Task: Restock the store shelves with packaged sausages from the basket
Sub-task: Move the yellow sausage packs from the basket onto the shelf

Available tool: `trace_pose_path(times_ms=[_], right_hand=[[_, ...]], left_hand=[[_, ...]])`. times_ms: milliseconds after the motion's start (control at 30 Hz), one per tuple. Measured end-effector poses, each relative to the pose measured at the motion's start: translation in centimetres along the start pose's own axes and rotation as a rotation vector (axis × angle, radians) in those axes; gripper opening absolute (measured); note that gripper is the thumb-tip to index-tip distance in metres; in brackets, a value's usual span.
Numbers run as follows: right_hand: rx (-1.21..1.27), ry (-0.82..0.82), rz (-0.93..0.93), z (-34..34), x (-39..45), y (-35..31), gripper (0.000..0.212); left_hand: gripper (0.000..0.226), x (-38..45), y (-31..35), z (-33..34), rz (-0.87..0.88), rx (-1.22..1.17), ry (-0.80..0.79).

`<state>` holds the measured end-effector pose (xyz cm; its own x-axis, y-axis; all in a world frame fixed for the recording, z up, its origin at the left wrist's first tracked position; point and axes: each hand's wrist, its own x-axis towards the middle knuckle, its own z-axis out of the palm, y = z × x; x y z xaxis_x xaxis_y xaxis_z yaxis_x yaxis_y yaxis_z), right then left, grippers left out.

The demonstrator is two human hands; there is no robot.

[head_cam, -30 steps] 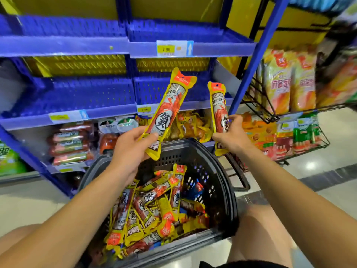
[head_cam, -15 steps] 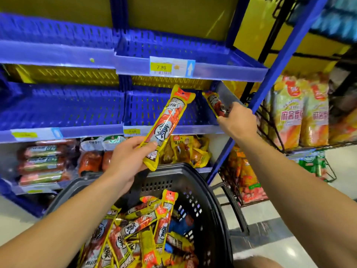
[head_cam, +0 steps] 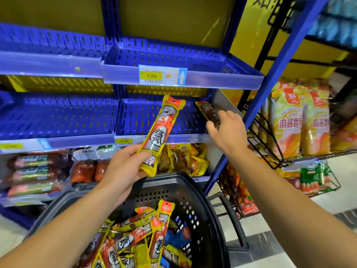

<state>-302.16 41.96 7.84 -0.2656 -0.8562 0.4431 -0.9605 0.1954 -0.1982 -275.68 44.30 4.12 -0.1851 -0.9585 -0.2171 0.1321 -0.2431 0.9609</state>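
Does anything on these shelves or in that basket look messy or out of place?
Nothing looks damaged or spilled. The sausage packs in the black basket lie jumbled, crossing one another. The blue shelf tray above the 2.50 tag holds only the pack that the right hand is setting down at its right end.

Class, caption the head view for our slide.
Right hand lays a sausage on the blue shelf; left hand holds another above the basket.

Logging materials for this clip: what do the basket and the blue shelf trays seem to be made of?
Basket: apparently dark moulded plastic, matte, with rows of punched holes in its wall. Blue shelf trays: probably plastic, though painted metal is possible; slotted, with a glossy clear price strip along the front.
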Motion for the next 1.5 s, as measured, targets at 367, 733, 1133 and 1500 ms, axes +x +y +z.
trace_pose_path(times_ms=[367, 733, 1133, 1500], right_hand=[[-0.010, -0.091, -0.130, -1.8, -5.0, 3.5, 0.063], [0.147, -0.080, -0.136, -1.2, -4.8, 5.4, 0.057], [0.236, -0.114, -0.137, -0.1, -3.8, 6.0, 0.057], [0.261, -0.102, -0.145, 0.3, -3.7, 6.5, 0.056]], left_hand=[[0.007, 2.0, 2.9, 8.3, 0.006, -0.031, 0.062], [0.062, 4.8, 3.4, 9.0, 0.605, 1.071, 0.092], [0.067, 9.3, 4.2, 9.6, 0.611, 1.194, -0.154], [0.075, 11.3, 2.7, 11.7, 0.647, 1.231, -0.108]])
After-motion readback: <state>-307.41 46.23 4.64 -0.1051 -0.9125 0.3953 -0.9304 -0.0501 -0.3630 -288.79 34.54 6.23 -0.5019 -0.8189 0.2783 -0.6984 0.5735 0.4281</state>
